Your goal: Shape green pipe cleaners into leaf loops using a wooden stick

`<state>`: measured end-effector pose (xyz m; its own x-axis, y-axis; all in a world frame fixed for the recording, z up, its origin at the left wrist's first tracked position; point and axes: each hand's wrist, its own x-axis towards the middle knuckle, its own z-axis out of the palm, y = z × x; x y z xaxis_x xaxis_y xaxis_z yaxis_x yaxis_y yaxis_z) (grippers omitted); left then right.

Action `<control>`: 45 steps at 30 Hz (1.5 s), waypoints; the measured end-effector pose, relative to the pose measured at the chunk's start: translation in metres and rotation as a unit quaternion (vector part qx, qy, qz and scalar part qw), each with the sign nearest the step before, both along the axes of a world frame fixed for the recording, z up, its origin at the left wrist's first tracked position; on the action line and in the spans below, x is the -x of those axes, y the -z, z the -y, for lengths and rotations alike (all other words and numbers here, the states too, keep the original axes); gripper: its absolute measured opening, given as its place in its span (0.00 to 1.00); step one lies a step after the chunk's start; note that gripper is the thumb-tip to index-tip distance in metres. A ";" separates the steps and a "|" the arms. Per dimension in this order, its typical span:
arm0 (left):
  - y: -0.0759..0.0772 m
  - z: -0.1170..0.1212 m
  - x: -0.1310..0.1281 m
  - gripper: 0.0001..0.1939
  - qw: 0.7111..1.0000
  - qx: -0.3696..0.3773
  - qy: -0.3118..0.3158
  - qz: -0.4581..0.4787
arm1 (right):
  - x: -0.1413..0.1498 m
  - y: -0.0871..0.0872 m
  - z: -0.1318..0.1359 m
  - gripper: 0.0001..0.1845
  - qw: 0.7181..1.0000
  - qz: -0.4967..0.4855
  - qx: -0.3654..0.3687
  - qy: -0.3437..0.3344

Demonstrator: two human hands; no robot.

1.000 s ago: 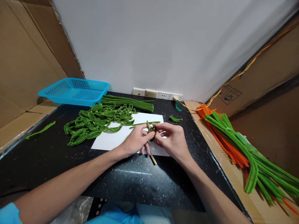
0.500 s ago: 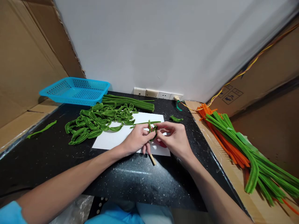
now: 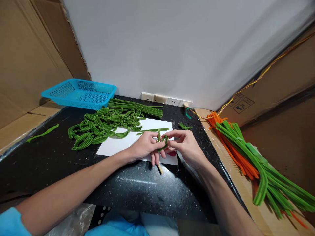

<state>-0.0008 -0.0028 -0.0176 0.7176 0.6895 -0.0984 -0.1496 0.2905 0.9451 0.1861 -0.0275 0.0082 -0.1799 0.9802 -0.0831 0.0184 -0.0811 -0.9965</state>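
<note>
A: Where is the dark-green, fuzzy, curved loop (image 3: 166, 140)?
B: Between the hands — left hand (image 3: 144, 145) pinching one side, right hand (image 3: 188, 144) narrowed upon the other — above the white rectangular paper sheet (image 3: 114, 147).

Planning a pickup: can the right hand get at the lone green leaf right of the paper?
Probably yes: the leaf lies beyond the right hand with nothing covering it, though that hand is at the green loop.

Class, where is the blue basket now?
In the head view, back left, the blue basket sits behind the looped green pieces, left of the straight stems.
</note>
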 end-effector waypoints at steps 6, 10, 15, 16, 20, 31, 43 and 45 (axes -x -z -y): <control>-0.005 0.000 0.004 0.19 0.999 0.018 -0.001 0.032 | -0.007 0.001 -0.004 0.16 0.995 -0.087 0.033 -0.044; -0.009 0.001 0.005 0.20 0.997 0.037 0.006 0.061 | -0.010 -0.001 -0.003 0.18 0.991 -0.115 0.039 -0.062; -0.011 0.002 0.005 0.16 0.996 0.034 0.021 0.075 | -0.009 -0.005 0.001 0.20 0.991 -0.113 0.017 -0.064; -0.011 0.002 0.005 0.16 0.997 0.030 0.021 0.075 | -0.008 -0.006 0.001 0.20 0.992 -0.114 0.014 -0.060; -0.009 0.001 0.004 0.17 0.997 0.015 0.006 0.070 | -0.004 -0.005 0.002 0.21 0.992 -0.123 0.009 -0.032; -0.004 -0.001 0.003 0.17 0.999 0.000 -0.022 0.047 | 0.006 0.001 -0.001 0.15 0.993 -0.112 0.001 0.024; 0.003 -0.001 -0.002 0.19 0.998 -0.031 -0.046 0.023 | 0.009 0.007 -0.001 0.13 0.994 0.036 -0.085 0.058; 0.004 -0.002 -0.002 0.20 0.998 -0.035 -0.045 0.023 | 0.010 0.007 -0.001 0.09 0.986 0.085 -0.126 0.073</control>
<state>0.0015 -0.0011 -0.0215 0.6545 0.7559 -0.0162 -0.2165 0.2080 0.9539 0.1764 -0.0260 0.0010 -0.0400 0.9878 0.1503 0.1943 0.1552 -0.9686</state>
